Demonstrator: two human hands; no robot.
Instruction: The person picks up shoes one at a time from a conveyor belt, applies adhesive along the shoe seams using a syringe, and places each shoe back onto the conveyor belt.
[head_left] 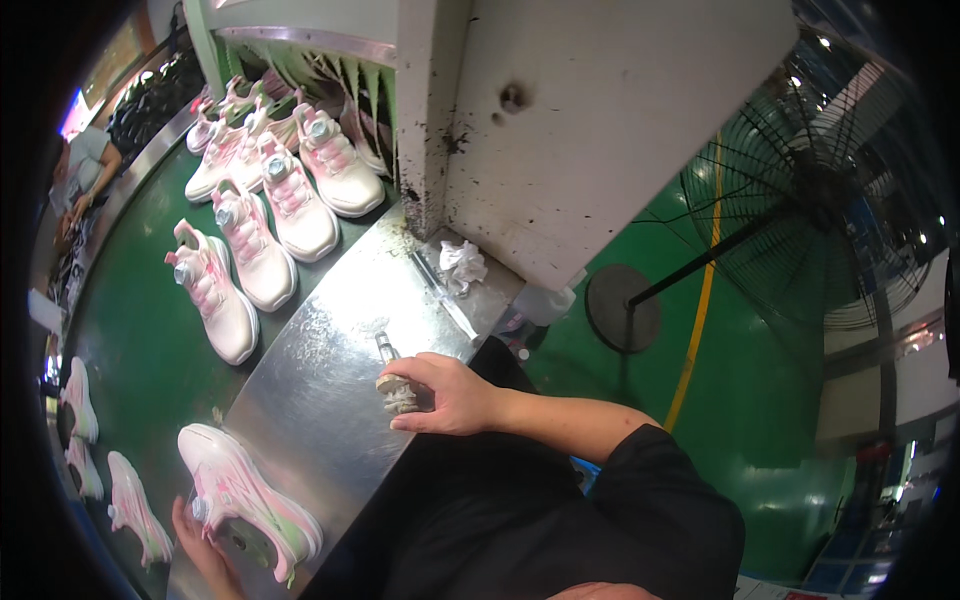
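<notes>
A pink and white sneaker with a round dial and a pale green heel is at the lower left, over the metal worktop's edge. My left hand grips it at the side by the dial; the shoe hides part of the fingers. Over the worktop, my right hand is closed on a lumpy grey-beige block, thumb and fingers on either side of it. Just beyond the block a small shiny tube-like piece shows; whether it touches the block I cannot tell.
Several matching sneakers stand on the green conveyor to the left. On the metal worktop lie a crumpled white tissue and a slim pen-like tool. A machine housing rises ahead; a large fan stands at right.
</notes>
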